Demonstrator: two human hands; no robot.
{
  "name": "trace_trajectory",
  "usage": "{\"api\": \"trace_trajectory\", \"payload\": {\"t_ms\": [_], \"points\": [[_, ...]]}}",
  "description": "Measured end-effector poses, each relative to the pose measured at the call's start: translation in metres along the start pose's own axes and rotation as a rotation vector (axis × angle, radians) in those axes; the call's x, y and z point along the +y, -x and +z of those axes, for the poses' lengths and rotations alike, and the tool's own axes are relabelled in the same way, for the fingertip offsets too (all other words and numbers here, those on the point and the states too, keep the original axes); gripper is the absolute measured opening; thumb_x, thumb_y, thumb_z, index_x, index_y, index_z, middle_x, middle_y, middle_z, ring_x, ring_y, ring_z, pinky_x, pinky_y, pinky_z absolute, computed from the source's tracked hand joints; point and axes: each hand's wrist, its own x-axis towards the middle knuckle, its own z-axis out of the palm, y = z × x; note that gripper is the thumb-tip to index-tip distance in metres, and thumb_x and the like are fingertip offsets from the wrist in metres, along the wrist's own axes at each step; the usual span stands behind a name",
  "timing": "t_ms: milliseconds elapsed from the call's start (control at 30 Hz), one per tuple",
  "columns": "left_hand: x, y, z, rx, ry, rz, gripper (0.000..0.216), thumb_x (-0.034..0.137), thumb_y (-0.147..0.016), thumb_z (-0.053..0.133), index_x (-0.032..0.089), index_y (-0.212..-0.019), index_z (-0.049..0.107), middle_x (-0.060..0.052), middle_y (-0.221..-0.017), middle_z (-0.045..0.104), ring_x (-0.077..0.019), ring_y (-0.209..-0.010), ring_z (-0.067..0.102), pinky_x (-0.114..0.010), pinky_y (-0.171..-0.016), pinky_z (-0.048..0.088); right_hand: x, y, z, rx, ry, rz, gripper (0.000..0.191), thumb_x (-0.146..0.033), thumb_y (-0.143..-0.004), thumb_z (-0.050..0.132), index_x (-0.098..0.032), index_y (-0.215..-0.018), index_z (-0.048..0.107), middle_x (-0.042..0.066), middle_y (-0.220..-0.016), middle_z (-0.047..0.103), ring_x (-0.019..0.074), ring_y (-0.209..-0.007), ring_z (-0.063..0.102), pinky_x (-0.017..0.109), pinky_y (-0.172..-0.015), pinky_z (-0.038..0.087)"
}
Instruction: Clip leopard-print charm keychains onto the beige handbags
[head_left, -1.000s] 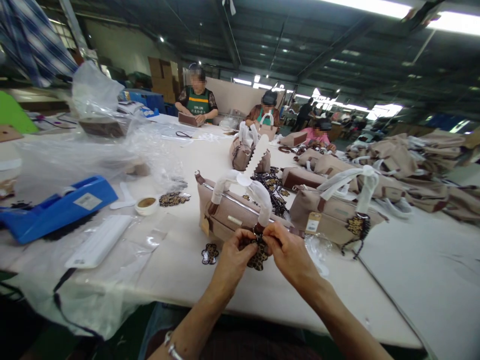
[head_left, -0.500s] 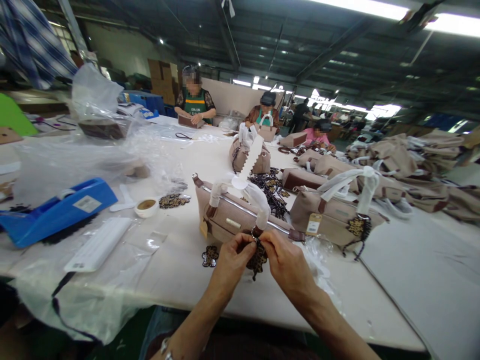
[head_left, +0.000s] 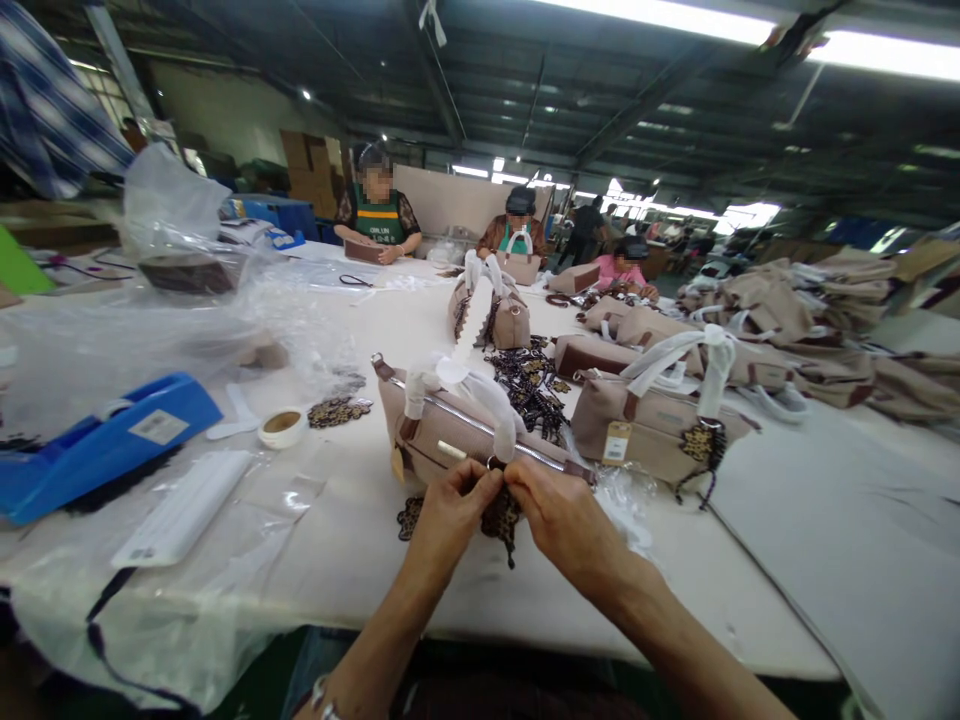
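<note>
One Bag (head_left: 480,446) Under Close Fingerwork

Pale and broad, the table (head_left: 735,600) carries the bag upright toward its near edge, directly beyond the person's hands. The bag's long axis runs aslant, from a farther left end to a nearer right end; its front faces the near edge, turned slightly left. Just to its right sits a second bag (head_left: 660,432), a charm of its own hanging at the handle.

White-wrapped, the bag's handle (head_left: 495,395) arches up at the front, with the silver zip (head_left: 536,455) passing behind it along the long axis. The right hand (head_left: 559,505) pinches thumb against fingers at the handle's right foot; the left hand (head_left: 456,500) meets it there in a matching pinch, fingertips nearly touching. Both appear to grasp the top of a leopard-print charm (head_left: 500,518), though the exact part between the fingers is hidden.

The charm hangs below the hands, its long axis roughly vertical, a dark cord end pointing down. A loose charm (head_left: 409,518) lies on the table, partly behind the left hand.

Smallest of all is the ring (head_left: 495,463), just above the fingertips. Good work here would seem to ask one pinch to steady the ring while the other manages the charm's top, lightly, without dragging the handle sideways or twisting the cord.
</note>
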Motion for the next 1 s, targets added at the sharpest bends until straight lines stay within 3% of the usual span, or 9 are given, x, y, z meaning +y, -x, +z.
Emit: {"api": "trace_trajectory", "payload": {"t_ms": [233,633,1000], "points": [[-0.003,0.000,0.002,-0.001,0.027,-0.013,0.037,0.050,-0.080,0.063,0.016,-0.070,0.059,0.002,-0.062,0.051,-0.0103,-0.059,0.042,-0.022,-0.055,0.032,-0.001,0.006,-0.006,0.056,-0.148,0.087,0.013,-0.010,-0.086,0.058,-0.022,-0.091,0.061,-0.002,-0.084,0.067,0.0145,-0.078,0.063,0.025,-0.072,0.045],[0.003,0.003,-0.003,-0.085,0.313,-0.121,0.036,0.048,-0.069,0.077,0.014,-0.072,0.064,0.003,-0.062,0.054,-0.0072,-0.055,0.040,-0.021,-0.053,0.030,-0.004,0.007,-0.009,0.112,0.257,0.069,0.023,-0.016,-0.095,0.041,-0.020,-0.081,0.059,0.005,-0.079,0.061,0.0178,-0.071,0.058,0.029,-0.065,0.043],[0.007,0.003,-0.011,-0.136,0.254,-0.100,0.036,0.048,-0.073,0.072,0.014,-0.075,0.064,0.003,-0.063,0.051,-0.0084,-0.057,0.037,-0.021,-0.054,0.029,-0.007,0.000,-0.013,0.061,0.271,0.040,0.021,-0.016,-0.092,0.048,-0.020,-0.075,0.060,0.004,-0.077,0.060,0.0163,-0.068,0.056,0.028,-0.063,0.040]]}}
